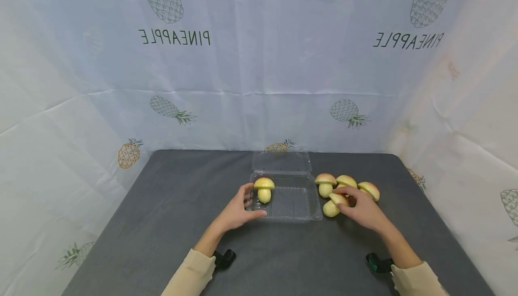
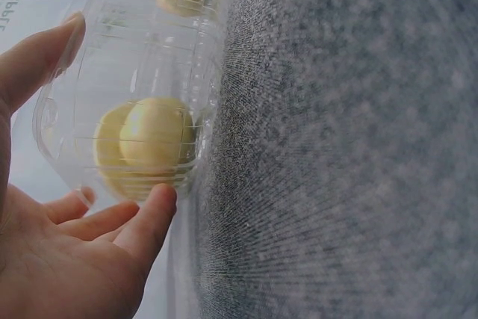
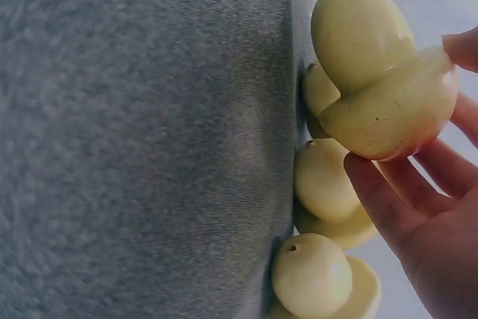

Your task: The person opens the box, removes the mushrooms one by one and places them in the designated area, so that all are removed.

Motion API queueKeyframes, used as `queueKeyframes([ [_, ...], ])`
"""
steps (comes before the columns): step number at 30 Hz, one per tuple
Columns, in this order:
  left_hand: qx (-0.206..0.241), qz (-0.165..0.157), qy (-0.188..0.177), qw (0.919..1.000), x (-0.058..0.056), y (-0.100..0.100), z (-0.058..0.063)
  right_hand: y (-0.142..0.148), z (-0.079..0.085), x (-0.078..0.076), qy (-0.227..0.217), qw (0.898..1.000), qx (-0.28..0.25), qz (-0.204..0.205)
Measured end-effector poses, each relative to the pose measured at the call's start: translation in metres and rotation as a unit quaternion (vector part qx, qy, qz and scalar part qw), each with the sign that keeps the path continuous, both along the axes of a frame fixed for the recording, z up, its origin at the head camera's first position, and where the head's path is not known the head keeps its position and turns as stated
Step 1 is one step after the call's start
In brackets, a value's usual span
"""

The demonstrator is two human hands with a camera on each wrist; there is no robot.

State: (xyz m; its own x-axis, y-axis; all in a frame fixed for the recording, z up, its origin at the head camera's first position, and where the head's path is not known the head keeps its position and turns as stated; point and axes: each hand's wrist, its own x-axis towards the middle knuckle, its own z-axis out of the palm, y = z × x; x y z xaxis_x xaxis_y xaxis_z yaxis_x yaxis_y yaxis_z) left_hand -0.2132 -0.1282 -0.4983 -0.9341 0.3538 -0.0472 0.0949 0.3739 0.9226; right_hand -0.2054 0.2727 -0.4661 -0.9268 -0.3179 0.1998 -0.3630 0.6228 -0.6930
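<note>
A clear plastic clamshell box [image 1: 297,202] lies with its lid tipped back. At its left end inside is a yellow mushroom [image 1: 264,190] with a reddish-brown cap top. My left hand [image 1: 238,213] holds the box's front left corner, thumb at the front rim and fingers along the left wall [image 2: 149,177]. Right of the box, my right hand [image 1: 362,208] pinches another mushroom [image 3: 396,98] by its cap between thumb and fingers, its stem pointing left towards the box. Behind it three similar mushrooms sit on the table: one [image 1: 325,184] beside the box, one [image 1: 346,180] partly hidden, one [image 1: 370,190] farthest right.
The grey table [image 1: 182,188] stretches to both sides and in front of the box. A white curtain [image 1: 283,71] printed with pineapples hangs behind and at the sides. The upright lid [image 1: 281,161] stands at the table's back edge. Dark wrist devices [image 1: 224,259] show below both hands.
</note>
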Motion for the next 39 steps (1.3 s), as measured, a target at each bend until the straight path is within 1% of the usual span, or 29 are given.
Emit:
queueKeyframes([
  [8,0.000,0.000,-0.001,1.0000,0.001,0.000,0.001,0.002,-0.008,-0.001,-0.003,1.000,0.009,-0.001],
  [13,0.003,0.001,-0.002,1.0000,0.000,0.001,0.001,0.002,-0.012,-0.002,0.007,1.000,0.007,0.001],
  [20,0.003,0.001,-0.002,1.0000,0.000,0.000,0.001,0.001,-0.010,-0.005,0.003,1.000,0.006,-0.003],
  [27,0.004,0.002,-0.002,1.0000,-0.001,0.000,0.000,0.000,-0.008,-0.005,0.032,0.999,0.031,-0.003],
  [39,0.002,0.002,-0.002,1.0000,0.000,0.000,0.000,0.000,-0.009,-0.005,0.033,0.999,0.032,-0.004],
])
